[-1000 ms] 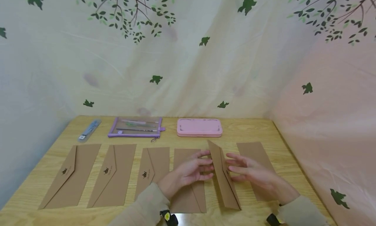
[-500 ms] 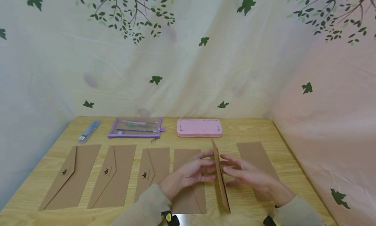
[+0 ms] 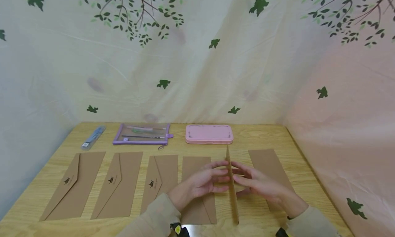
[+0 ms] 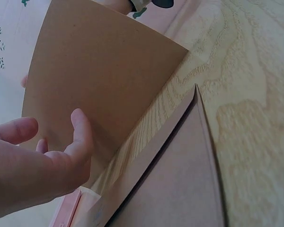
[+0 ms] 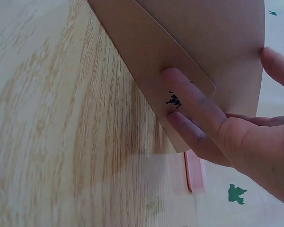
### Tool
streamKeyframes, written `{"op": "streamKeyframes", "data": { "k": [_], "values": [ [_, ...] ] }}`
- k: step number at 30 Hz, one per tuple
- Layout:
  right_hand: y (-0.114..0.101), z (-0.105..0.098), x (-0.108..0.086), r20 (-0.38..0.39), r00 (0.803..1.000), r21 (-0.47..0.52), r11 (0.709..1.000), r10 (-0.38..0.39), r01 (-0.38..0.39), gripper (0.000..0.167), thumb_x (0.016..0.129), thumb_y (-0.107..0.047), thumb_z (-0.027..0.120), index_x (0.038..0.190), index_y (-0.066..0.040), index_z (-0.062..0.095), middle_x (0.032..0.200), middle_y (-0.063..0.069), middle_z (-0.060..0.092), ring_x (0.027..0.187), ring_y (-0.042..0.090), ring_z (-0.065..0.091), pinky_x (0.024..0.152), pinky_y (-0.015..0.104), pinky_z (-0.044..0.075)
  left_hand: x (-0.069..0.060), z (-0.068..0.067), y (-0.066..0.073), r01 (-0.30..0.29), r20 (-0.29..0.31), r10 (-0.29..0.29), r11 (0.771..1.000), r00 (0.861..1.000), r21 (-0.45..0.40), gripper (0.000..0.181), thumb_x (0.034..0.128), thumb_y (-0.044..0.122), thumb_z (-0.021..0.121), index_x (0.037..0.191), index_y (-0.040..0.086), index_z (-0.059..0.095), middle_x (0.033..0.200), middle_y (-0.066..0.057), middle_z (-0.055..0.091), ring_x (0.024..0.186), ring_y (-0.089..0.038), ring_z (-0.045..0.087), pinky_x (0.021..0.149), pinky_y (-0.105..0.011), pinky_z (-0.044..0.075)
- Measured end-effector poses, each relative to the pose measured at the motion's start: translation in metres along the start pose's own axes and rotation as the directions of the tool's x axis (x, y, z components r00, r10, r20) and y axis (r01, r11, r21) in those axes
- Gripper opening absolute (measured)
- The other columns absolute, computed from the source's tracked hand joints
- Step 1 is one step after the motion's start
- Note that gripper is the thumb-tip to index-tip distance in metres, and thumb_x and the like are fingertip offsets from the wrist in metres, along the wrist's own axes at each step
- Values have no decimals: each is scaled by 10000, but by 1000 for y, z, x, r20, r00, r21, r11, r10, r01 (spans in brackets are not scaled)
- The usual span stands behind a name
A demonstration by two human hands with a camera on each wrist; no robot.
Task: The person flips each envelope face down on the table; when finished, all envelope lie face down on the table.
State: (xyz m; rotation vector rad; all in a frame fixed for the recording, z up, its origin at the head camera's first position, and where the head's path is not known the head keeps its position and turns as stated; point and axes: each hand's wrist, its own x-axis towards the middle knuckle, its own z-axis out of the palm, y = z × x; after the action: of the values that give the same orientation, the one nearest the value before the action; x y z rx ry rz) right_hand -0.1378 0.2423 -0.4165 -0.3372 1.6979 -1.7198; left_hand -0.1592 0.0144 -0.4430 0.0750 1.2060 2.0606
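A brown paper envelope (image 3: pixel 233 199) stands on its long edge on the table, upright between both hands. My left hand (image 3: pixel 197 183) touches its left face with loosely spread fingers; the left wrist view shows that face plain (image 4: pixel 109 61). On the other side my right hand (image 3: pixel 262 184) rests extended fingers against the flap face, near a small black print (image 5: pixel 173 100). Thumb and fingers of each hand appear to stay on one face. Left of it, partly under my left hand and forearm, lies another flat envelope (image 3: pixel 197 211) with its flap up.
Further flat envelopes lie in a row to the left, including one with a crown print (image 3: pixel 69 192). Another envelope (image 3: pixel 271 168) lies at right, partly behind my right hand. Behind stand a pink case (image 3: pixel 210 134), a purple-edged pouch (image 3: pixel 142 134) with pens and a blue packet (image 3: pixel 93 137).
The envelope between my hands has turned from leaning with its flap face visible to standing almost edge-on. My left hand has shifted slightly right, and my right hand slightly left.
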Motion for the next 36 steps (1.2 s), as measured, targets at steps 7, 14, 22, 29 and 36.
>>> {"op": "streamKeyframes", "data": {
  "k": [7,14,22,29,36],
  "values": [
    [-3,0,-1,-16,1000,20,1000,16,-15,745,1090,-231,488,1611,-5,5,1638,306,72,1442,434,297,994,560,501,-1,1,1,3,17,-3,1000,1000,4,364,1004,94,594,1367,113,562,1062,-46,634,1039,-214,589,920,-451,542],
    [-3,0,-1,-17,1000,36,999,13,-13,735,1090,-210,486,1615,-17,8,1634,311,68,1463,479,219,990,569,501,-1,2,0,6,13,-6,1000,1000,6,397,1008,105,597,1400,95,538,1077,-87,625,1037,-214,579,940,-470,536],
    [-3,-2,0,-19,1000,24,1000,14,-14,690,1106,-216,432,1617,-27,8,1638,303,89,1459,449,255,993,565,500,-1,1,0,11,30,-11,1000,999,12,403,1009,118,598,1408,101,539,1093,-76,618,1064,-220,556,912,-438,549],
    [-5,-3,-3,-6,1000,26,1000,3,-3,699,1110,-217,417,1608,-3,-25,1628,327,82,1436,436,314,1002,566,492,-1,2,0,8,28,-9,1000,1000,17,400,1006,111,595,1403,102,543,1118,-73,597,1072,-220,542,926,-449,539],
    [-4,-4,-3,-12,1000,35,999,-9,9,710,1100,-214,442,1608,0,-6,1626,320,115,1425,416,344,1004,558,493,-1,2,0,9,30,-10,1000,1000,18,408,1007,117,595,1411,102,542,1150,-75,583,1088,-226,531,934,-448,535]
  ]
}}
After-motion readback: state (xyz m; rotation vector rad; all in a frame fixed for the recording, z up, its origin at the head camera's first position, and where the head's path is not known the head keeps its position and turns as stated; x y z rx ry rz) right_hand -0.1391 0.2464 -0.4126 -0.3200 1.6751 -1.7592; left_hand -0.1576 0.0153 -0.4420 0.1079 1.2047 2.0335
